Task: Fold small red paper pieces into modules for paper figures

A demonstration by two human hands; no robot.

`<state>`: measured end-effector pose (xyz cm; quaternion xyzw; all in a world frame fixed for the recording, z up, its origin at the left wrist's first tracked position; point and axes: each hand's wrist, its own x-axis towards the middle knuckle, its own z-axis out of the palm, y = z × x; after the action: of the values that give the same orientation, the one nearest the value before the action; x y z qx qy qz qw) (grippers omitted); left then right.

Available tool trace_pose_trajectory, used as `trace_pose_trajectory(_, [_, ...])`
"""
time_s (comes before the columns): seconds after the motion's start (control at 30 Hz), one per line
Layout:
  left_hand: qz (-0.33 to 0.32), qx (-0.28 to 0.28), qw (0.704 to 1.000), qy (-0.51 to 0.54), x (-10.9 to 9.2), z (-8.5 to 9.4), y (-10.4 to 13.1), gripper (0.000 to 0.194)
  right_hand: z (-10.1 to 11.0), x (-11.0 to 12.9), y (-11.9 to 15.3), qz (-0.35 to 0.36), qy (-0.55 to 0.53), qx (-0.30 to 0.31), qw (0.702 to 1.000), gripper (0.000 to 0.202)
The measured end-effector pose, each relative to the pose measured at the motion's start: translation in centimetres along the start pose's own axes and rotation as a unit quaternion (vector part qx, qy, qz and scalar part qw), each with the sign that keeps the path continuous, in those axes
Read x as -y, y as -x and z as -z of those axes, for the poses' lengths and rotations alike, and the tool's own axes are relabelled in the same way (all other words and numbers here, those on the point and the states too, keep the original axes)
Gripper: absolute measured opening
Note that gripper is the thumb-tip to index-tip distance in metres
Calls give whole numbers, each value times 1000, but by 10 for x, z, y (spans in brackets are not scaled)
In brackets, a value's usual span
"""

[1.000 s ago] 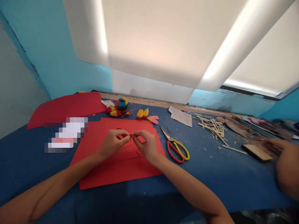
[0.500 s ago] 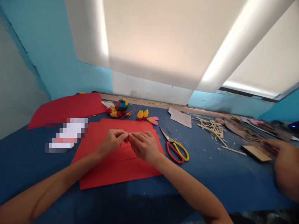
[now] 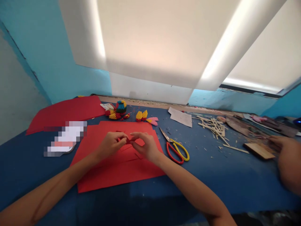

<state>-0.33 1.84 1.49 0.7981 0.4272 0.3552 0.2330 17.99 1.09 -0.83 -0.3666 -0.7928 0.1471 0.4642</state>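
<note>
A small piece of red paper (image 3: pixel 128 141) is pinched between my two hands, above large red paper sheets (image 3: pixel 105 175) on the blue table. My left hand (image 3: pixel 112 145) grips its left side with thumb and forefinger. On the right side, the thumb and fingertips of my right hand (image 3: pixel 146 147) close on it. Its exact folds are too small to make out. Several small red paper pieces (image 3: pixel 138 156) lie on the sheets below my hands. Scissors (image 3: pixel 175 147) with one red and one yellow handle rest just right of the sheets, blades partly apart.
Folded-paper models (image 3: pixel 118 110) and yellow-red pieces (image 3: pixel 141 115) stand behind the sheets. More red paper (image 3: pixel 68 110) lies back left, near a blurred-out object (image 3: pixel 67 138). Thin sticks (image 3: pixel 213 127) and a wooden block (image 3: pixel 258 151) lie right, beside another person's hand (image 3: pixel 288 157).
My right hand's fingers have lifted and arched, from lying flat together to a fingertip pinch. More of the small red paper shows between my hands. The view has shifted slightly.
</note>
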Motion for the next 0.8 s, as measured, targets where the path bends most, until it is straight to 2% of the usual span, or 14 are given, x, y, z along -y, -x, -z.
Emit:
trace_pose_trajectory(0.2, [21,28,998,46,-1,1,0,32,-2,-1,0,-120,-134,10,984,29])
trace_pose_trajectory(0.3, [37,41,996,77,-3,1,-1,38,-3,-2,1,-145,-165,6,976,29])
trace_pose_trajectory(0.4, [43,45,996,65,-4,1,0,32,-3,-2,1,-148,-182,18,972,28])
trace_pose_trajectory(0.6, [48,71,994,71,0,-2,-2,35,1,-1,1,-76,-142,51,986,32])
trace_pose_trajectory(0.73, [58,141,981,116,2,-2,-4,37,3,-1,2,32,-36,44,998,16])
trace_pose_trajectory(0.8, [71,153,976,140,2,-2,-5,36,3,-1,2,80,7,42,996,11])
